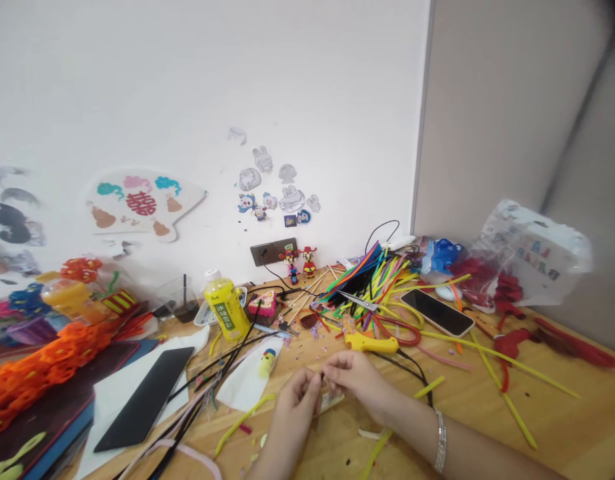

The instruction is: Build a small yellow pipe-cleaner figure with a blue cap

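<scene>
My left hand (296, 408) and my right hand (351, 376) meet above the wooden table (547, 413), fingertips pinching a small dark piece (321, 377) that is mostly hidden by the fingers. A silver bracelet (440, 440) circles my right wrist. Just beyond my right hand lies a yellow hot glue gun (370, 343) with a black cord. Loose yellow pipe cleaners (242, 421) lie near my left hand. Behind the glue gun, scissors (360, 301) rest on a heap of multicoloured pipe cleaners (367, 283).
A black smartphone (436, 312) lies right of the heap, and a green-labelled drink bottle (226, 309) stands left of it. Orange pipe-cleaner work (42, 373) sits at the left, red pieces (507, 347) at the right. White walls (237, 80) close the back.
</scene>
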### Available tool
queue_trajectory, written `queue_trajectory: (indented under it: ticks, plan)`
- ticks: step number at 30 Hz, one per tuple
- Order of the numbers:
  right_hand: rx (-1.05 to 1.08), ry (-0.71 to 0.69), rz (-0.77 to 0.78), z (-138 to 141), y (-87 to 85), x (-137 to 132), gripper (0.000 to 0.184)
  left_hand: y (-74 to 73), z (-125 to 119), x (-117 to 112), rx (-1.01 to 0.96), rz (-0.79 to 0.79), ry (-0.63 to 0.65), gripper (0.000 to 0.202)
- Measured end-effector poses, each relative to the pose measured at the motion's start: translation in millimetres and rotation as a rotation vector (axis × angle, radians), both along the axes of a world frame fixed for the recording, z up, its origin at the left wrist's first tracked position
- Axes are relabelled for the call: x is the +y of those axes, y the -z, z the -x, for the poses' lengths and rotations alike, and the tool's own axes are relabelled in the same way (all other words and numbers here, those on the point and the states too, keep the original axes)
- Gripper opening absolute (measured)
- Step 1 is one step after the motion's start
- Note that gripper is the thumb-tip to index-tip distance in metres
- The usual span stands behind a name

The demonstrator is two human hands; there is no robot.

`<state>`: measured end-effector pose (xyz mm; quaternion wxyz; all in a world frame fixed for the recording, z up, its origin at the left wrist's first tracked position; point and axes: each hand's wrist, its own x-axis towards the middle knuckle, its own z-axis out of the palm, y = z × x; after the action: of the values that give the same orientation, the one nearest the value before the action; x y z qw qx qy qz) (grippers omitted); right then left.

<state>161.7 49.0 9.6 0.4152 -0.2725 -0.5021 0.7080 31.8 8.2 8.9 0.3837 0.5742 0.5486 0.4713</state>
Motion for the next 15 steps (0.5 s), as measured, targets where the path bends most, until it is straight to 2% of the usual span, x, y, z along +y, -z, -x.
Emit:
queue_trajectory:
  ticks: [8, 15]
  plan:
    - [-0.032, 0.002, -0.059, 0, 0.4, 1, 0.035, -17.2, -3, -7, 0.002, -0.044, -0.003, 0.034]
    - [-0.076, 0.070, -0.120, 4, 6.0, 2, 0.033, -11.8, -3, -9, 0.024, -0.072, -0.041, 0.029]
